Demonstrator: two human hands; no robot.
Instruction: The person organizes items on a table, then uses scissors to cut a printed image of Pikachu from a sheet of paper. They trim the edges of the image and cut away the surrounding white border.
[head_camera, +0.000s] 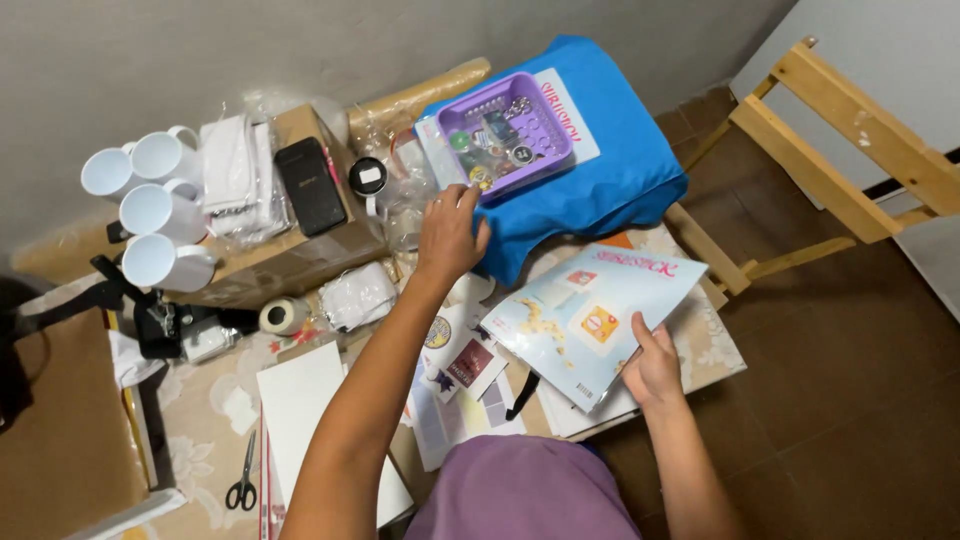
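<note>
1. Looking down from the head camera: the left hand (448, 232) reaches toward twelve o'clock, fingers curled loosely over the near corner of the purple basket (505, 130), touching its rim rather than gripping it.
2. That basket, full of small badges and trinkets, rests on a folded blue cloth (600, 170) at about one o'clock from the hand.
3. The right hand (655, 370), at four o'clock, pinches a thin stack of printed sheets (590, 315) by its lower edge, thumb on top.
4. White mugs (150, 215) cluster at nine o'clock; scissors (242, 485) lie at seven o'clock.
5. Risk, as I judge it: the basket sits on soft, sloping cloth, so a tug at one corner could tip it and scatter the trinkets; the sheets, held at one edge only, could fan out and slide.
</note>
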